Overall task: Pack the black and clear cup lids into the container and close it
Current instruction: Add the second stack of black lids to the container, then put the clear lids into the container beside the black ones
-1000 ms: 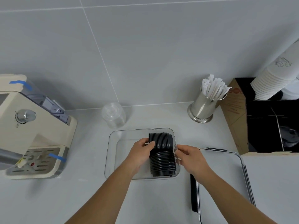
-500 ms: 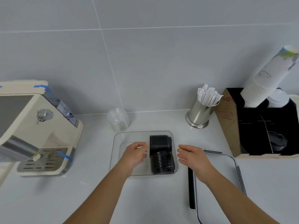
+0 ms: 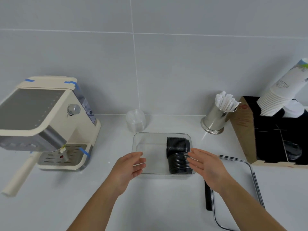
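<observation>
A clear rectangular container point(image 3: 150, 136) sits on the counter in the middle. A stack of black cup lids point(image 3: 178, 154) lies on its side in the container's right half. A stack of clear cup lids point(image 3: 135, 120) stands behind the container, near the wall. The container's clear lid point(image 3: 250, 169) with black clips lies to the right. My left hand point(image 3: 129, 165) hovers open at the container's near left edge, holding nothing. My right hand point(image 3: 206, 165) is open just right of the black lids, fingers apart, empty.
A cream espresso machine point(image 3: 50, 124) stands at the left with its handle pointing toward me. A steel cup of wrapped straws point(image 3: 218, 117) and a black cardboard organiser point(image 3: 273, 135) with stacked paper cups point(image 3: 281, 95) stand at the right.
Both hands let go of the black lid stack, which now rests in the container, and drew back toward me with fingers spread. The camera tilted up.
</observation>
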`<state>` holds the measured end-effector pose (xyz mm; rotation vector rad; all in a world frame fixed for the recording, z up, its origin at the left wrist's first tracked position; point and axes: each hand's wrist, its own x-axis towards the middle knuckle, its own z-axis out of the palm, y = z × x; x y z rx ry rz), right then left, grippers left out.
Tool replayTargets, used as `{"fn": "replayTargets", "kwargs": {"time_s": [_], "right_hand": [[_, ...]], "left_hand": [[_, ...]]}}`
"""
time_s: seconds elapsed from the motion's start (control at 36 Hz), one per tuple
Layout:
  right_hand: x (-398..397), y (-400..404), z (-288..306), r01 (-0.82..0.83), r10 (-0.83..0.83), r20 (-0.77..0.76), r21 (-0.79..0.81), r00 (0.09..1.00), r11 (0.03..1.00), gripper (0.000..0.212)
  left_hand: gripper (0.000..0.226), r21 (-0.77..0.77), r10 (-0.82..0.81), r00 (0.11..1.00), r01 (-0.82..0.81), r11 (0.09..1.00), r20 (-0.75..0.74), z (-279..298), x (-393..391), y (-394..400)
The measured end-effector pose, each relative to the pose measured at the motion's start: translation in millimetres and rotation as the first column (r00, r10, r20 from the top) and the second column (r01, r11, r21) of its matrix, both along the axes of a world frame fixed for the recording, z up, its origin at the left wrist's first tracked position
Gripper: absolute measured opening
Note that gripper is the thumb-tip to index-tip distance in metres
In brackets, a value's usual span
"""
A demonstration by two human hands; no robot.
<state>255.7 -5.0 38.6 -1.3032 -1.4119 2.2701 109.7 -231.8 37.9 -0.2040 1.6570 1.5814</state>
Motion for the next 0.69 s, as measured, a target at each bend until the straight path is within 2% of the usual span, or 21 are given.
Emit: {"fn": "replayTargets", "kwargs": {"time_s": [0.14,0.28,0.42,0.69], "right_hand": [[-12.8,-19.1,-1.7,-0.004,0.004,0.003,-0.007,1.0,1.0,0.032],[-28.0,-42.1,5.9,-0.052,0.051,-0.019,-0.014,0.999,0.999,0.021],[-44.8,-60.9,13.3,-0.103,0.103,-0.026,0.001,0.994,0.995,0.017],[-89.0,-68.4,24.3,-0.152,0.153,-0.021,0.044,0.988,0.987,0.02]], "left_hand": [[0.02,0.032,0.063,0.998,-0.064,0.997,0.026,1.2,-10.5,-29.2],[0.02,0.043,0.114,0.993,-0.116,0.992,0.043,0.3,-24.8,-55.1],[0.018,0.08,0.239,0.97,-0.243,0.967,0.049,-0.5,-38.4,-76.3],[0.021,0.102,0.308,0.948,-0.315,0.944,0.076,-4.4,-64.2,-95.0]]}}
